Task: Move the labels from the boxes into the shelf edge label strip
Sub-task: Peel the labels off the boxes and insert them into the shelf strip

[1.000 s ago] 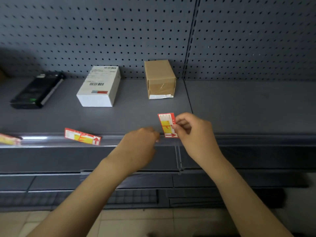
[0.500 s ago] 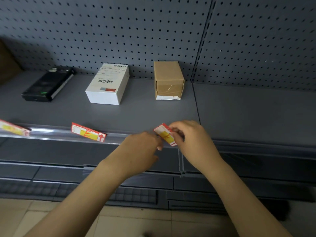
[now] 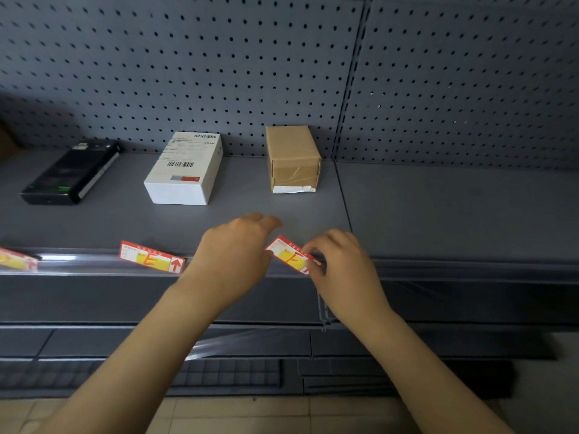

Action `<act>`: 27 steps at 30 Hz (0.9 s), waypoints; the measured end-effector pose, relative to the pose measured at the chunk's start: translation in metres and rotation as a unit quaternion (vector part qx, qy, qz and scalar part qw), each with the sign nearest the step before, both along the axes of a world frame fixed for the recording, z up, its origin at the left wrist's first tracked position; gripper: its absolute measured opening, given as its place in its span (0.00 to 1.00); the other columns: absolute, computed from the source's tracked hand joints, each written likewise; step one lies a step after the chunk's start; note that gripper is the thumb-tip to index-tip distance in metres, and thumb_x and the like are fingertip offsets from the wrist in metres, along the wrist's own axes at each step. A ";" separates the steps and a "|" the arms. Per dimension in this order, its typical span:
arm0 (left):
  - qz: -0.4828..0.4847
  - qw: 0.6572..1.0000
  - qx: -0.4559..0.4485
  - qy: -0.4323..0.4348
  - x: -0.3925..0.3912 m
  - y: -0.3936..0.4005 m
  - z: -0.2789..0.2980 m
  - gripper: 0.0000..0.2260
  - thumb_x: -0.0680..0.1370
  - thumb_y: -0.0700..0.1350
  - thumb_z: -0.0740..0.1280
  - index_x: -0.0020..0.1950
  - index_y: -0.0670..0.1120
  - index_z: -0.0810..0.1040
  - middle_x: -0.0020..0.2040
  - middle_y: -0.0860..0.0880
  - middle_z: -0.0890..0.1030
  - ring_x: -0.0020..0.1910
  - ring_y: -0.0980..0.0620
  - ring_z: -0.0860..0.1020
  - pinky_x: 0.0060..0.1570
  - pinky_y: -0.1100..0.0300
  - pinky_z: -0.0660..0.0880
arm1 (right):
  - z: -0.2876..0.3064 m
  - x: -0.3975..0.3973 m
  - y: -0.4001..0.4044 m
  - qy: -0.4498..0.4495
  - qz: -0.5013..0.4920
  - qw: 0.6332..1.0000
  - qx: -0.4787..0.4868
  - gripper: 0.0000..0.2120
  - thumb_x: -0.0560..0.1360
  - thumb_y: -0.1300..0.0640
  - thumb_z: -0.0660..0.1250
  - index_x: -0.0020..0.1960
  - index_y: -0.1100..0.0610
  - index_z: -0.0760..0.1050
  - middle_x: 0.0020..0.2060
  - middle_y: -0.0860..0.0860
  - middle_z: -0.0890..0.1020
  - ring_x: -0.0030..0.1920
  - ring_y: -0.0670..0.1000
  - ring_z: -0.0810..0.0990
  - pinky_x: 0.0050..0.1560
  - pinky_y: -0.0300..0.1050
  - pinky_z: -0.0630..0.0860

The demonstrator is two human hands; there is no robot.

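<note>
Far left, I see part of a label in the clear strip on the shelf edge. A black box lies behind it; further along, a white box. An "E" label sits tilted in the strip. My left hand rests at the edge, fingers loosely together, holding nothing I can see. Brown box behind. My right hand pinches the tilted "F" label at the strip.

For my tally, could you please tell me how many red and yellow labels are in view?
3: one at the left edge in the strip, one marked E in the strip, one pinched by the right hand. None seen elsewhere.
</note>
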State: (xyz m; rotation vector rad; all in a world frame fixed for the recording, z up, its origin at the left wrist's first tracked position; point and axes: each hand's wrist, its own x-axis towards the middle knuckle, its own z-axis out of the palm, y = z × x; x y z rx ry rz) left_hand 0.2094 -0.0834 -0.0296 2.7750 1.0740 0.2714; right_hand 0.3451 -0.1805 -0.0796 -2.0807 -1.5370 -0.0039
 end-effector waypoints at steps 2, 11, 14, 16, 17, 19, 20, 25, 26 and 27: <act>-0.019 1.000 0.003 -0.014 0.007 0.000 -0.005 0.18 0.76 0.46 0.67 0.65 0.54 0.71 0.59 0.51 0.78 0.53 0.49 0.79 0.51 0.53 0.79 | -0.002 -0.004 0.002 -0.003 -0.011 1.000 0.000 0.07 0.72 0.60 0.70 0.51 0.56 0.78 0.48 0.52 0.79 0.50 0.52 0.76 0.43 0.46 0.76; -0.038 0.996 -0.039 -0.066 0.002 0.003 -0.018 0.10 0.76 0.38 0.64 0.48 0.50 0.83 0.47 0.49 0.82 0.43 0.47 0.79 0.45 0.52 0.79 | -0.008 -0.009 -0.001 -0.001 -0.017 1.000 -0.014 0.05 0.75 0.61 0.66 0.50 0.56 0.77 0.47 0.52 0.80 0.45 0.52 0.79 0.39 0.51 0.78; -0.031 0.996 -0.065 -0.056 -0.002 0.007 -0.022 0.11 0.76 0.37 0.64 0.48 0.50 0.83 0.47 0.48 0.83 0.43 0.48 0.80 0.46 0.55 0.78 | -0.006 -0.011 0.003 -0.034 0.001 0.999 -0.009 0.04 0.73 0.65 0.67 0.43 0.57 0.77 0.41 0.53 0.79 0.39 0.54 0.77 0.33 0.51 0.77; -0.024 0.996 -0.074 -0.051 -0.004 0.009 -0.025 0.11 0.76 0.37 0.64 0.48 0.51 0.83 0.47 0.48 0.83 0.43 0.48 0.80 0.47 0.55 0.78 | -0.007 -0.012 0.006 -0.065 0.005 0.998 -0.025 0.06 0.70 0.68 0.69 0.40 0.58 0.76 0.37 0.53 0.79 0.36 0.54 0.76 0.30 0.50 0.75; -0.020 0.996 -0.071 -0.049 -0.004 0.010 -0.026 0.12 0.75 0.37 0.64 0.48 0.51 0.83 0.47 0.48 0.83 0.43 0.47 0.80 0.47 0.53 0.79 | -0.007 -0.011 0.008 -0.078 0.007 0.996 -0.030 0.08 0.67 0.69 0.70 0.39 0.57 0.77 0.36 0.53 0.78 0.36 0.54 0.76 0.28 0.49 0.75; -0.016 0.998 -0.054 -0.037 -0.005 0.011 -0.030 0.12 0.75 0.38 0.63 0.48 0.53 0.83 0.47 0.49 0.83 0.43 0.46 0.80 0.46 0.51 0.79 | -0.006 -0.010 0.011 -0.092 0.009 0.995 -0.032 0.10 0.64 0.70 0.72 0.38 0.57 0.79 0.34 0.53 0.79 0.35 0.55 0.77 0.27 0.47 0.74; -0.017 0.998 -0.047 -0.028 -0.005 0.011 -0.032 0.13 0.75 0.37 0.63 0.48 0.53 0.82 0.48 0.49 0.82 0.44 0.46 0.80 0.46 0.50 0.79 | -0.006 -0.009 0.012 -0.097 0.011 0.995 -0.034 0.10 0.63 0.70 0.73 0.38 0.57 0.80 0.34 0.53 0.79 0.35 0.55 0.77 0.27 0.47 0.74; -0.032 0.999 -0.023 0.031 -0.005 0.009 -0.037 0.13 0.76 0.37 0.63 0.54 0.51 0.81 0.51 0.46 0.78 0.45 0.45 0.79 0.48 0.52 0.79 | -0.003 -0.009 0.015 -0.120 0.018 0.989 -0.079 0.09 0.66 0.67 0.71 0.41 0.55 0.82 0.35 0.52 0.80 0.37 0.53 0.78 0.31 0.49 0.77; -0.032 0.998 -0.020 0.041 -0.005 0.008 -0.038 0.13 0.76 0.37 0.64 0.56 0.50 0.80 0.52 0.46 0.78 0.46 0.45 0.79 0.48 0.53 0.79 | -0.003 -0.010 0.016 -0.129 0.015 0.988 -0.089 0.09 0.65 0.67 0.72 0.39 0.55 0.82 0.35 0.51 0.79 0.36 0.52 0.78 0.30 0.47 0.77; -0.034 0.998 -0.017 0.050 -0.005 0.007 -0.039 0.13 0.76 0.37 0.64 0.56 0.49 0.80 0.53 0.46 0.77 0.46 0.45 0.79 0.48 0.54 0.79 | -0.003 -0.011 0.017 -0.137 0.012 0.986 -0.098 0.09 0.64 0.68 0.73 0.38 0.55 0.81 0.33 0.51 0.79 0.34 0.52 0.77 0.27 0.45 0.75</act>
